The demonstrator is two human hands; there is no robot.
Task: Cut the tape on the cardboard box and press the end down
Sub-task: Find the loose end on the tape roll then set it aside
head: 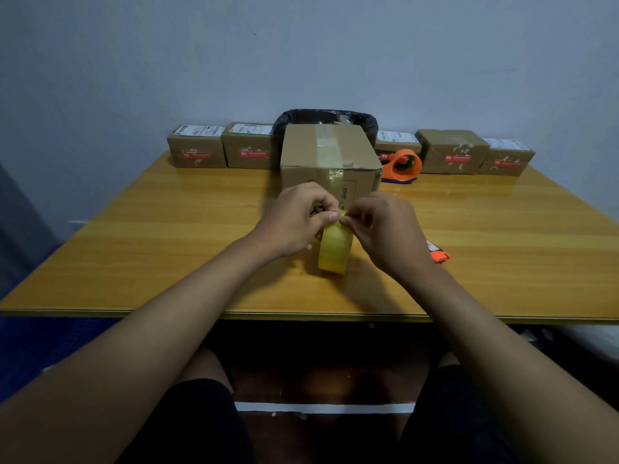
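Note:
A brown cardboard box (pixel 328 152) stands in the middle of the table, with a strip of clear tape running over its top and down its front face. In front of it a yellow tape roll (pixel 334 250) stands on edge on the table. My left hand (pixel 296 220) and my right hand (pixel 385 229) meet at the top of the roll. Both pinch the tape there with thumb and fingertips. An orange box cutter (pixel 439 255) lies on the table just right of my right wrist, partly hidden by it.
An orange tape dispenser (pixel 402 165) sits behind the box to the right. Several small labelled cartons (pixel 197 147) line the far edge of the wooden table (pixel 134 249). A bin lined with a black bag (pixel 326 118) stands behind the box.

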